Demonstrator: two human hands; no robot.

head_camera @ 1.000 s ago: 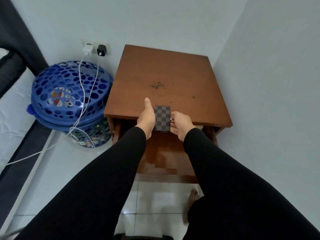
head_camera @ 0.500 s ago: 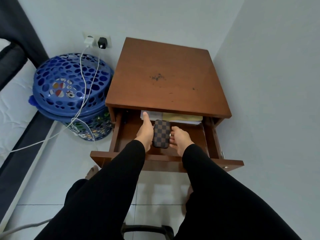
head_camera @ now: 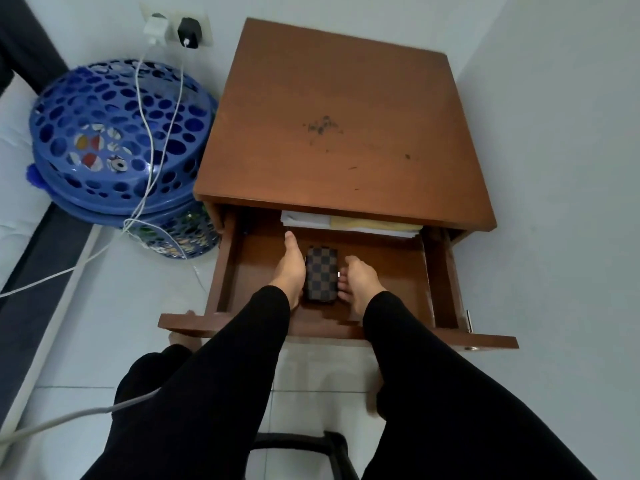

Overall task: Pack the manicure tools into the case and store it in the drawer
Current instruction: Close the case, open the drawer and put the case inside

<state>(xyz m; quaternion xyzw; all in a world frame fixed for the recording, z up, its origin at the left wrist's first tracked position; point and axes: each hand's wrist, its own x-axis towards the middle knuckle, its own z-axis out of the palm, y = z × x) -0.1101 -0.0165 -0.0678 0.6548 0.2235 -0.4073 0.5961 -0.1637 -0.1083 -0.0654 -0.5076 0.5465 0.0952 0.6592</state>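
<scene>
Now checkered brown case (head_camera: 321, 273) closed, flat in open drawer (head_camera: 394, 268).

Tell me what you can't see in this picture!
- Head view: inside the case. It is closed, so any tools are hidden.
- Head view: whether the left hand and right hand grip the case or only touch its sides.
- Head view: most of the papers, tucked under the tabletop.
- Head view: the back of the drawer, covered by the tabletop.
- Head view: the basket contents, too small through its holes.
</scene>
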